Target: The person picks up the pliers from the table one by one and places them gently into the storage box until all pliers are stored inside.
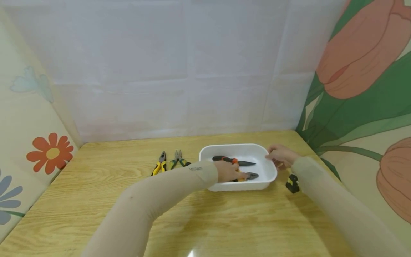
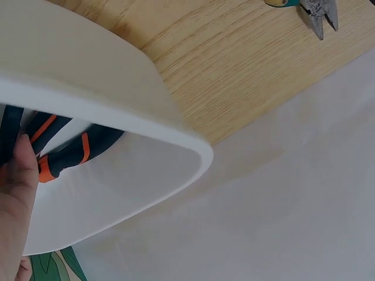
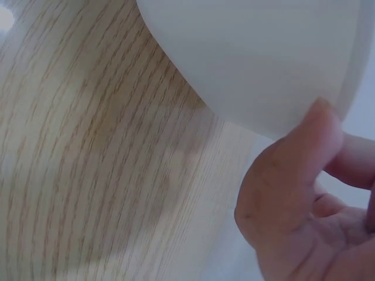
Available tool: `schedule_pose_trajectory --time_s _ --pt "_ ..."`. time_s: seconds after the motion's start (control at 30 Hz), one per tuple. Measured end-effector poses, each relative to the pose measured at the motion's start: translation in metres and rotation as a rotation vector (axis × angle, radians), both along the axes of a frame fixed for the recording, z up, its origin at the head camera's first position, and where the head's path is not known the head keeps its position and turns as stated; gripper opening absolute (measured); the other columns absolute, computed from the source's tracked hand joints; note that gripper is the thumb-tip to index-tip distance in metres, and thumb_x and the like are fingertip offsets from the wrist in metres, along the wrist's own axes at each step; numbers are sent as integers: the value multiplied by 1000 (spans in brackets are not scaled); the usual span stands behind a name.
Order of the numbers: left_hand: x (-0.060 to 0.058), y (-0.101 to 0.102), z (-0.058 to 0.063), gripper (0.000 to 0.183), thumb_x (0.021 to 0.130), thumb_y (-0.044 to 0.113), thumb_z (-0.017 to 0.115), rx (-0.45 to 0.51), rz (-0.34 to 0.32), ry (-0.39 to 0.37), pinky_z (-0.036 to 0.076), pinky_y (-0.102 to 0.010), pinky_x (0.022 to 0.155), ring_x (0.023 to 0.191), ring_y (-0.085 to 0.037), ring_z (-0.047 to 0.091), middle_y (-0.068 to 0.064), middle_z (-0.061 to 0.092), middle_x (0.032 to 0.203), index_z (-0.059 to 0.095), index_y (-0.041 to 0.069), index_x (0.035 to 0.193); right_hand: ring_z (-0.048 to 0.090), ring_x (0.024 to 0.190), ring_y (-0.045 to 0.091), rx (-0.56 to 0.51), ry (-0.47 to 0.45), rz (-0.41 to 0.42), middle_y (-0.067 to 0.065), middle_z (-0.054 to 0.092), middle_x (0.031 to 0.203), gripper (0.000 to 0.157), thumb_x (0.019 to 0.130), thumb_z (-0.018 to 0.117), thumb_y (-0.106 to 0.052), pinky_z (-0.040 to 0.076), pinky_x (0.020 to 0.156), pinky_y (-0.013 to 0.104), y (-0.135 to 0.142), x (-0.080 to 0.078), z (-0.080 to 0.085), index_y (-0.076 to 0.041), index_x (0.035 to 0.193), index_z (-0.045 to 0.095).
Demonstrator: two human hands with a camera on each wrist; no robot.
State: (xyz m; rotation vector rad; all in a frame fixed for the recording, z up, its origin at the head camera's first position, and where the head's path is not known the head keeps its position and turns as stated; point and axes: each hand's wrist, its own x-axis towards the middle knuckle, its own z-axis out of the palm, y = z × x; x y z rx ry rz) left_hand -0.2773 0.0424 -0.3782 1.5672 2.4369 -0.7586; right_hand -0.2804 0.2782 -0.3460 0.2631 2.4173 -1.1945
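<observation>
My left hand (image 1: 228, 171) reaches into a white plastic basin (image 1: 237, 186) and grips a pair of pliers (image 1: 252, 175); their grey jaws stick out past my fingers, while most of the handles are hidden. Behind that hand, long-nose pliers (image 1: 246, 163) with black-and-orange handles lie in the basin. The left wrist view shows my thumb beside dark handles (image 2: 88, 149) with orange stripes. At the basin's right end, my right hand (image 1: 280, 156) pinches the rim between thumb and fingers, seen closely in the right wrist view, where the basin's outer wall (image 3: 258, 64) fills the top.
Left of the basin lie yellow-and-black pliers (image 1: 159, 165) and smaller green-handled pliers (image 1: 177, 159), the latter partly behind my left sleeve. A small black-and-yellow object (image 1: 292, 184) sits on the wooden table (image 1: 106, 200) under my right wrist. A white sheet (image 1: 179, 71) hangs behind.
</observation>
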Motion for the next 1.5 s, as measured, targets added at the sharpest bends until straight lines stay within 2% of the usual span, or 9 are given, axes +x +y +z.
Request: schedule_pose_trajectory --time_s 0.13,0.23,0.33,0.47,0.63,0.87,1.0,1.33,1.5 --pt "1 -6 7 58 104 12 44 75 38 -84 49 -23 77 93 -12 58 -5 50 129 26 38 153 54 74 21 3 3 10 12 54 91 12 100 50 -10 48 63 31 1 0 1 0 105 47" --pt "1 -11 9 51 104 14 46 156 15 -141 46 -21 72 83 -9 53 0 54 115 36 34 150 54 74 21 8 5 15 13 53 91 13 100 50 -10 48 63 31 1 0 2 1 105 46" --pt "2 -15 11 44 103 19 49 231 -30 -157 46 -22 80 92 -11 56 -1 57 115 45 28 146 54 74 21 5 6 23 12 53 90 13 100 50 -10 48 63 30 1 1 3 1 105 46" --pt "7 -21 23 39 103 25 50 302 -29 -185 43 -23 92 108 -14 56 -2 57 124 52 21 142 52 73 20 -5 3 29 10 51 88 12 100 50 -9 48 64 30 0 2 3 1 104 46" --pt "13 -28 35 40 102 25 52 397 -6 -225 42 -21 94 112 -14 54 -3 58 126 53 14 140 51 72 19 -13 -1 28 8 50 85 11 100 49 -9 48 64 30 0 2 3 1 102 46" --pt "14 -44 38 40 102 24 53 493 -2 -220 44 -25 92 108 -16 55 -6 58 124 54 10 139 51 72 19 -3 -5 27 8 51 85 12 100 49 -10 47 64 30 0 1 3 2 103 46" --pt "16 -54 41 37 101 21 54 545 47 -216 47 -28 86 100 -17 56 -7 59 118 56 9 137 52 73 19 -4 1 35 9 53 88 11 100 49 -10 48 64 31 1 3 2 1 103 46" --pt "23 -75 51 42 100 20 57 610 155 -227 45 -32 97 116 -20 54 -8 56 128 51 10 141 52 71 18 -25 12 35 8 54 85 12 100 49 -10 48 64 31 1 5 0 1 104 46" --pt "27 -85 51 43 101 20 55 643 154 -209 46 -32 96 116 -21 52 -10 53 130 49 8 142 52 70 18 -37 8 25 7 53 83 13 100 49 -9 48 63 30 1 4 -1 4 104 45"
